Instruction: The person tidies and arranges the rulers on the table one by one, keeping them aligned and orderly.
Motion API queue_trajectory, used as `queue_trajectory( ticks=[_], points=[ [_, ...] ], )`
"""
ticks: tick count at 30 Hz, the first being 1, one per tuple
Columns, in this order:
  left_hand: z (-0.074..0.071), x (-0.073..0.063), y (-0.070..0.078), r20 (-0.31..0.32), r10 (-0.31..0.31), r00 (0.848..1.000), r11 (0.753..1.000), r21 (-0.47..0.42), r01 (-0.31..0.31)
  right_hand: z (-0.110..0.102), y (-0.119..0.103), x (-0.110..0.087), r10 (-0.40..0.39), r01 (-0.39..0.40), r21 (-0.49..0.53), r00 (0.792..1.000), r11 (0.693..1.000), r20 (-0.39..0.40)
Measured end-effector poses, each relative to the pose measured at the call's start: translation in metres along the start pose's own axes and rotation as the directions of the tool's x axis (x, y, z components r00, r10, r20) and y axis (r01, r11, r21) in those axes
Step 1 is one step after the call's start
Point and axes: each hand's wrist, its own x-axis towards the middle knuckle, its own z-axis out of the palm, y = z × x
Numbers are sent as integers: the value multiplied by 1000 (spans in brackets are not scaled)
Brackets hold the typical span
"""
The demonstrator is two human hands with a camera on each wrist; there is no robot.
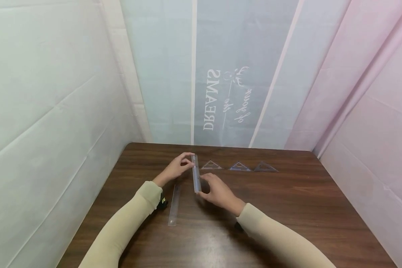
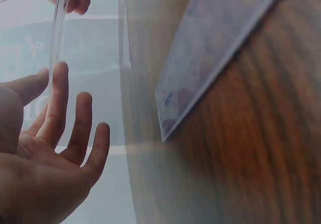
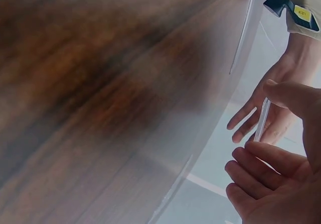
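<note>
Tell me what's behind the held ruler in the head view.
Table shows beyond both sides of the ruler, which the left hand and right hand pinch. The strip directly behind its shiny face is masked; whether anything lies there cannot be told.

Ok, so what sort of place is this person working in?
Probably a makeshift tabletop booth, though I can't be sure: there's a dark wood-look table, pale creased sheeting along both sides, and a printed backdrop with "DREAMS" lettering behind it.
</note>
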Motion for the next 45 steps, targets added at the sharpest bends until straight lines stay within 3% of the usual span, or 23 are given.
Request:
queue_trajectory(
  ticks=[14,26,39,45],
  points=[
    [-3,-17,6,143,59,988,996,57,-68,-5,-5,-20,-16,14,45,999,999,45],
    [4,-32,8,127,49,991,989,133,-66,-4,-14,-39,-38,36,27,998,999,51],
    [8,-44,4,165,88,982,971,208,-121,-1,-22,-53,-79,79,7,993,997,87],
    [8,-54,5,190,38,981,952,292,-94,5,-26,-59,-71,72,-4,991,997,115]
  ],
)
